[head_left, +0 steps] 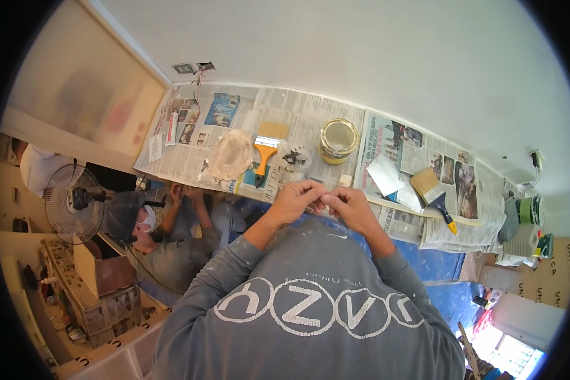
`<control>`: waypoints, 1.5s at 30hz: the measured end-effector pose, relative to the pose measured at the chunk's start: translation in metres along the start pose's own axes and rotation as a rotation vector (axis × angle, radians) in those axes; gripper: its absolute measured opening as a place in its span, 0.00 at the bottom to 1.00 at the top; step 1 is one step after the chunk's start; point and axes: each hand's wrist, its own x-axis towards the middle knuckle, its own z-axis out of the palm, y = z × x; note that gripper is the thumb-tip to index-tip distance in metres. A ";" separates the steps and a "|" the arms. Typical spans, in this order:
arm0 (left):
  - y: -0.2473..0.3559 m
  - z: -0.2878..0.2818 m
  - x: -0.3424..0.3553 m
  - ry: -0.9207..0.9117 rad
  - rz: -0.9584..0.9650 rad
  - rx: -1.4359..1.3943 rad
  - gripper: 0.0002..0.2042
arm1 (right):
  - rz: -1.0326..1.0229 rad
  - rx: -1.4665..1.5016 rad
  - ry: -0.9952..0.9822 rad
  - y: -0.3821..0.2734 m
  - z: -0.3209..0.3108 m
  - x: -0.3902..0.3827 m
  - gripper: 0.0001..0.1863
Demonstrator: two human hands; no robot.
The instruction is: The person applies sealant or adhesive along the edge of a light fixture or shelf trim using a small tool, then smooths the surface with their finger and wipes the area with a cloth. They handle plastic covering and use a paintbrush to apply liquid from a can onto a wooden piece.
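My left hand (pixel 296 201) and my right hand (pixel 352 206) meet in front of my chest, at the near edge of a newspaper-covered counter. Both have their fingers closed in a pinch, fingertips touching; whatever sits between them is too small to make out. Just beyond my right hand lies a small whitish block (pixel 345 180). Farther back stands an open paint can (pixel 339 138) with a paint-smeared rim. Left of it are a clear round piece of plastic (pixel 296 157), a wide paintbrush (pixel 267 151) with an orange handle, and a cream-crusted disc (pixel 230 154).
To the right lie two flat pale plates (pixel 384 175) and a second paintbrush (pixel 432 192). A white tube (pixel 171 128) rests at the far left. Below left, a masked person (pixel 171 253) crouches near a standing fan (pixel 76 199). Wires (pixel 199 79) hang from a wall opening.
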 end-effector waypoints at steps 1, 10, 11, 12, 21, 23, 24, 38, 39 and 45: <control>0.003 -0.001 -0.001 0.000 -0.003 -0.043 0.10 | -0.012 0.015 0.004 0.000 0.000 0.004 0.18; -0.006 -0.002 -0.005 0.288 0.191 -0.032 0.10 | -0.053 0.027 -0.044 0.012 -0.003 0.018 0.15; -0.002 -0.004 -0.002 0.405 0.207 0.026 0.10 | -0.051 0.024 -0.032 0.015 -0.002 0.018 0.15; 0.002 -0.011 0.000 0.429 0.194 0.088 0.10 | -0.053 0.019 -0.019 0.014 -0.002 0.020 0.15; 0.026 0.000 0.008 0.225 0.219 0.314 0.11 | -0.163 0.050 -0.052 -0.002 0.003 0.040 0.14; 0.027 0.000 0.009 0.232 0.208 0.216 0.09 | -0.191 0.036 -0.051 -0.006 0.003 0.040 0.14; 0.028 -0.001 0.010 0.236 0.204 0.165 0.09 | -0.196 0.035 -0.052 -0.007 0.004 0.040 0.14; -0.034 -0.068 0.044 0.633 0.199 1.577 0.07 | -0.319 -0.282 0.164 0.017 0.009 0.036 0.15; -0.052 -0.077 0.040 0.515 0.564 1.641 0.06 | -0.308 -0.287 0.160 0.027 0.010 0.040 0.14; -0.060 -0.048 0.022 0.558 0.677 1.596 0.23 | -0.650 -0.701 0.163 0.050 0.018 0.076 0.32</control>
